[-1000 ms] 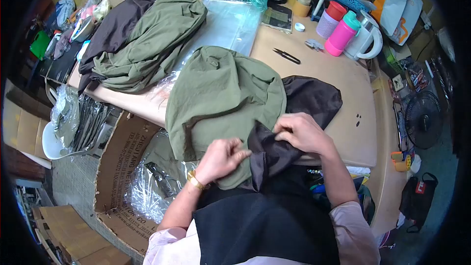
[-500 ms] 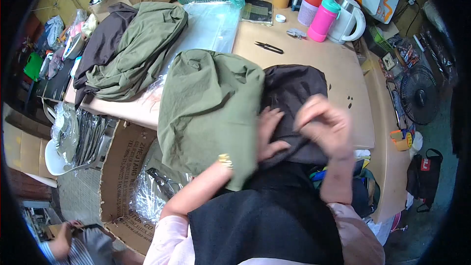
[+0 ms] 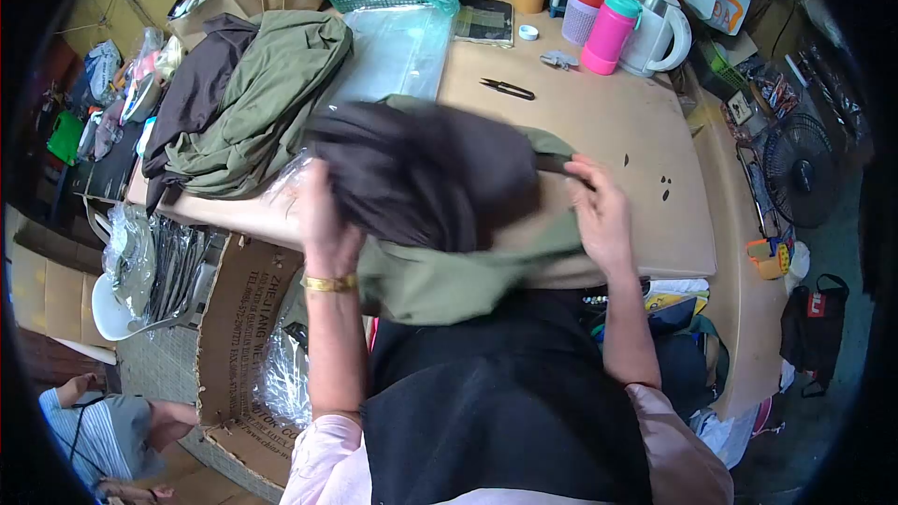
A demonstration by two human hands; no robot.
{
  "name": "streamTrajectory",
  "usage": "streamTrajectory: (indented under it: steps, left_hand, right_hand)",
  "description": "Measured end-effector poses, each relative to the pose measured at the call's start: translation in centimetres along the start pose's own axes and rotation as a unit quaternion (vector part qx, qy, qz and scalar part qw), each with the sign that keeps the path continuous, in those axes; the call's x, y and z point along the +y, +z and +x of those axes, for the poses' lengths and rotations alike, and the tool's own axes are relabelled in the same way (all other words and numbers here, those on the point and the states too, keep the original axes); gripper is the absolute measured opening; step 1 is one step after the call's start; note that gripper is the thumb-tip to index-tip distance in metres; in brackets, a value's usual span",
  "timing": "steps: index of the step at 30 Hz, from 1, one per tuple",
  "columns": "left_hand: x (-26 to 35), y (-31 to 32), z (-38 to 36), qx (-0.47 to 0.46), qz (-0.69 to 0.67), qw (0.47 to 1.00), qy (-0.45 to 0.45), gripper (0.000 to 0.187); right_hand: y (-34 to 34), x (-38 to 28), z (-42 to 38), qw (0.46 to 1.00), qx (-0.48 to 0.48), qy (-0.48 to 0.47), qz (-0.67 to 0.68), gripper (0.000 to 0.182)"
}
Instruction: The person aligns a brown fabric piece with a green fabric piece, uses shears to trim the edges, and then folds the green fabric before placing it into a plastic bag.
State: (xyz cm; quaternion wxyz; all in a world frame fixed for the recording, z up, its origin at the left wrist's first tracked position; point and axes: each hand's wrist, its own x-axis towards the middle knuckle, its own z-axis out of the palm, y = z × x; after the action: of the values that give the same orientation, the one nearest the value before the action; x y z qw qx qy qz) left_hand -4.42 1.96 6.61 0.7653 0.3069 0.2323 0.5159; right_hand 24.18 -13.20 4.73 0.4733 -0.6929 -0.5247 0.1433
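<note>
In front of me hangs a blurred bundle of cloth, with a dark brown part (image 3: 421, 173) on top and an olive green part (image 3: 458, 285) below and around it. My left hand (image 3: 325, 224), below a gold bracelet, is against the brown cloth's left side; its fingers are mostly hidden. On the right, my right hand (image 3: 597, 210) pinches the green cloth's edge. A heap of green and brown cloth (image 3: 257, 103) lies at the table's left. Small black scissors (image 3: 507, 89) rest beyond the bundle.
The tan table (image 3: 571, 122) also bears a clear plastic sheet (image 3: 398, 51), a pink bottle (image 3: 608, 33) and a kettle (image 3: 658, 28). An open cardboard box (image 3: 224, 346) stands below left. Another person (image 3: 112, 440) is at the lower left. A fan (image 3: 800, 168) stands right.
The green cloth has turned over and dropped lower, with the brown cloth now lifted on top. My left hand moved left, and my right hand has come to the green edge.
</note>
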Motion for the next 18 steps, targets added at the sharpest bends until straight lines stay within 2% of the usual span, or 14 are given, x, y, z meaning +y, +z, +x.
streamTrajectory:
  steps: [1, 2, 3, 4, 5, 6, 7, 8, 9, 11, 13, 15, 16, 18]
  left_hand:
    - [1.1, 0.2, 1.3, 0.029, -0.062, 0.990, 0.123, 0.044]
    - [1.7, 1.5, 0.5, 0.008, -0.081, 0.986, 0.149, 0.040]
    - [1.8, 2.8, -0.6, -0.013, -0.100, 0.980, 0.174, 0.036]
    - [0.5, 3.1, -1.5, -0.013, -0.099, 0.980, 0.173, 0.036]
    - [-1.3, 3.6, -2.6, -0.114, 0.314, 0.866, 0.372, 0.040]
    - [-3.0, 4.5, -3.3, -0.189, 0.653, 0.549, 0.486, 0.048]
    - [-2.4, 8.6, -4.5, -0.341, 0.608, 0.660, 0.281, 0.052]
    - [-4.0, 8.4, -4.8, -0.379, 0.580, 0.676, 0.249, 0.051]
    - [-4.6, 7.5, -4.7, -0.368, 0.535, 0.727, 0.224, 0.045]
    - [-5.2, 3.4, -3.2, -0.298, 0.524, 0.790, 0.116, 0.033]
    - [-7.7, -0.5, -2.2, -0.116, 0.454, 0.883, 0.041, 0.022]
    - [-8.7, -3.1, -1.5, -0.082, 0.533, 0.838, 0.080, 0.019]
    - [-8.4, -2.1, -1.9, -0.051, 0.565, 0.814, 0.127, 0.015]
    - [-7.6, 1.2, -3.1, -0.039, 0.582, 0.804, 0.118, 0.019]
  right_hand:
    - [0.2, 0.0, -0.3, 0.996, 0.044, -0.005, 0.075, 0.041]
    - [0.6, 0.5, -0.9, 0.970, -0.040, -0.023, 0.240, 0.050]
    - [1.2, 0.9, -1.4, 0.909, -0.122, -0.040, 0.397, 0.059]
    - [2.0, -2.6, -1.7, 0.848, -0.170, -0.009, 0.502, 0.073]
    - [2.2, -2.3, -2.1, 0.847, -0.169, -0.008, 0.504, 0.073]
    - [2.6, -1.6, -2.4, 0.838, -0.101, 0.079, 0.530, 0.073]
    - [2.9, -0.7, -2.5, 0.819, -0.033, 0.165, 0.548, 0.073]
    - [3.1, 0.4, -2.5, 0.791, 0.033, 0.250, 0.558, 0.073]
    - [2.8, 1.5, -1.9, 0.792, 0.028, 0.250, 0.556, 0.073]
    - [2.1, 4.6, -0.3, 0.677, 0.122, 0.354, 0.633, 0.073]
    - [2.3, 7.5, -1.2, 0.702, 0.123, 0.336, 0.616, 0.065]
    - [1.8, 8.7, -1.4, 0.830, 0.052, 0.261, 0.490, 0.066]
    - [1.7, 9.1, -1.5, 0.881, 0.014, 0.219, 0.419, 0.067]
    - [1.7, 9.8, -2.2, 0.952, -0.061, 0.135, 0.268, 0.068]
